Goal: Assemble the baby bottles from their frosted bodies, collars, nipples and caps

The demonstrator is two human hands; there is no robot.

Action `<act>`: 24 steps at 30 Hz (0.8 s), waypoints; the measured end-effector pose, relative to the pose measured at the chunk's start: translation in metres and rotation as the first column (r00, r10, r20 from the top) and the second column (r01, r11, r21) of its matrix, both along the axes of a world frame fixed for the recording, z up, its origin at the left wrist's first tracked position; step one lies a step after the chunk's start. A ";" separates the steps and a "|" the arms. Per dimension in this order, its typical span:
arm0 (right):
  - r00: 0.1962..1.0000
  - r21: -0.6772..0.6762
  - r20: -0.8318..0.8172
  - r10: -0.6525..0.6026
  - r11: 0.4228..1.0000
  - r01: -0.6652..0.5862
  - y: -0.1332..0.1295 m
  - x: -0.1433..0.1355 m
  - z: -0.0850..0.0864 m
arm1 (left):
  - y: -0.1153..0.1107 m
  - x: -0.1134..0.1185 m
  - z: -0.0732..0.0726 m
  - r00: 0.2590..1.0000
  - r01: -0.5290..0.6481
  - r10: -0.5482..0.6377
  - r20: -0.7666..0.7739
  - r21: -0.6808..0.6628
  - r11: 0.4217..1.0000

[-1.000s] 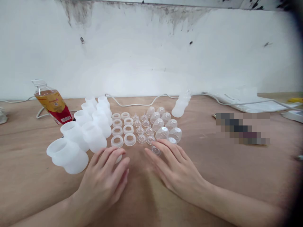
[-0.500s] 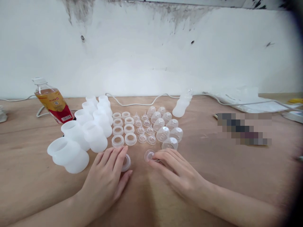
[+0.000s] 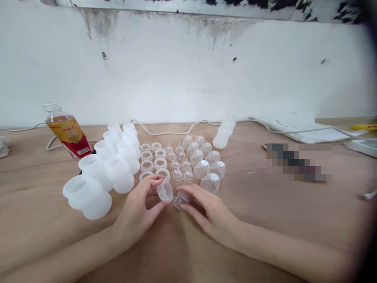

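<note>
My left hand [image 3: 138,208] grips a translucent ring [image 3: 165,190] between thumb and fingers, tilted on its edge. Close beside it, my right hand [image 3: 210,210] pinches a clear nipple [image 3: 180,200]. Beyond my hands, several matching rings [image 3: 146,165] lie in two columns. To their right stand two columns of clear nipples [image 3: 174,165], then several clear domed caps [image 3: 202,169]. White translucent bottle bodies [image 3: 119,175] fill the left side in two slanting rows.
A drink bottle [image 3: 69,131] with a red and yellow label leans at the back left. One assembled white bottle [image 3: 224,133] stands behind the caps. A cable [image 3: 176,133] runs along the wall. Plastic bags [image 3: 306,131] and a pixelated flat object [image 3: 297,162] lie right.
My left hand has lifted the ring off the table and tilted it up. My right hand has moved left and raised the nipple, bringing both parts close together. The view has shifted slightly.
</note>
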State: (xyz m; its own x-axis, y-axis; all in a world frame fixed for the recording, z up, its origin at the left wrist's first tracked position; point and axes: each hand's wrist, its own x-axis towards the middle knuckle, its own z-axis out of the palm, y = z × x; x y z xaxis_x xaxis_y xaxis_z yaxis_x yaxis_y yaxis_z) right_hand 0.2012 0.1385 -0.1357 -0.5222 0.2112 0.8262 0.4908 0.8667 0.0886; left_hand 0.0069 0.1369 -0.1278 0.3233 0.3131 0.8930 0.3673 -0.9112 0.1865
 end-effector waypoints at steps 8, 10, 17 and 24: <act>0.897 -0.177 -0.357 0.262 0.924 -0.340 0.007 -0.020 0.008 | 0.004 0.004 0.003 0.962 0.261 -0.228 0.152 -0.248 0.933; 0.876 -0.191 -0.405 0.260 0.913 -0.360 0.010 -0.018 0.009 | 0.003 0.003 0.003 0.959 0.273 -0.243 0.145 -0.247 0.930; 0.913 -0.055 -0.358 0.195 0.972 -0.229 0.007 -0.011 0.013 | 0.002 0.003 0.000 0.967 0.243 -0.224 0.118 -0.186 0.952; 0.910 -0.057 -0.360 0.205 0.969 -0.241 0.010 -0.011 0.012 | 0.006 0.002 -0.002 0.985 0.164 -0.157 0.078 -0.104 0.981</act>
State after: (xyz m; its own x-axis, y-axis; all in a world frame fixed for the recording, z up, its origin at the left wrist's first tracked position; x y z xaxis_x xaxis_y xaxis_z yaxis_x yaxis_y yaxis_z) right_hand 0.1903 0.1487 -0.1233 -0.2478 0.2123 0.9453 0.2676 0.9527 -0.1438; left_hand 0.0087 0.1426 -0.1296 0.3161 0.3595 0.8780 0.2006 -0.9298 0.3085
